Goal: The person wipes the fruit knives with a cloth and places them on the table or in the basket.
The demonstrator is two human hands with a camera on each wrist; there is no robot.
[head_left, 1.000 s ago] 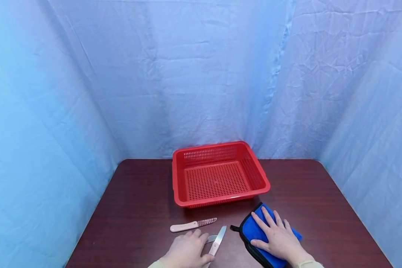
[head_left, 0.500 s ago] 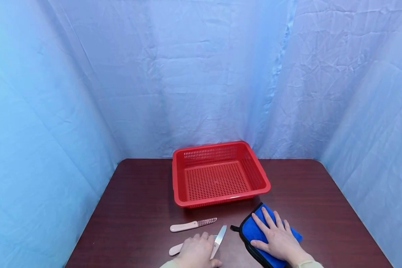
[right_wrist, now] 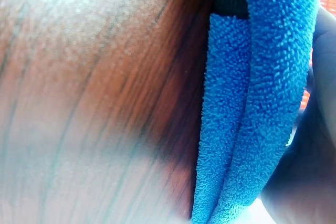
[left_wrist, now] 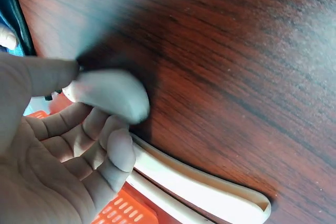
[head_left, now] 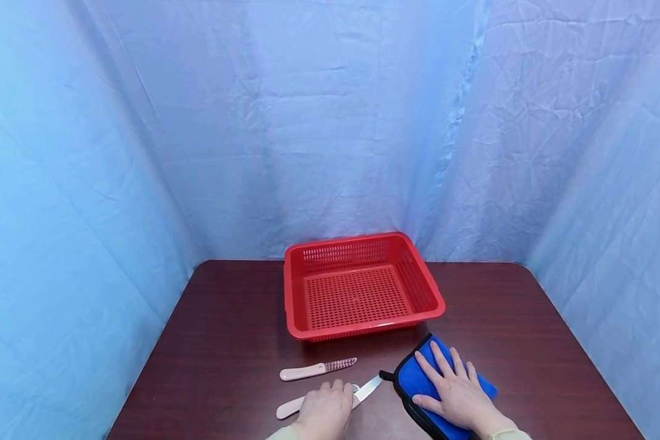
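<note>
My left hand pinches the pale handle of a knife, whose bright blade points right toward the cloth's black loop. In the left wrist view, thumb and fingers meet at that knife's blurred handle. A second pale handle pokes out left of the hand; its other end is mostly hidden, with a small metal curve showing beyond the fingers. Farther off lies a knife with a dark-patterned blade. My right hand rests with spread fingers on a folded blue cloth edged in black.
A red plastic basket with a perforated floor stands behind the knives and cloth. All of this is on a dark red-brown table. Blue curtains hang at the back and both sides.
My left hand has moved right onto the bright-bladed knife, uncovering the second pale handle. The knife has turned, its tip swinging right toward the cloth. The right hand stays on the cloth.
</note>
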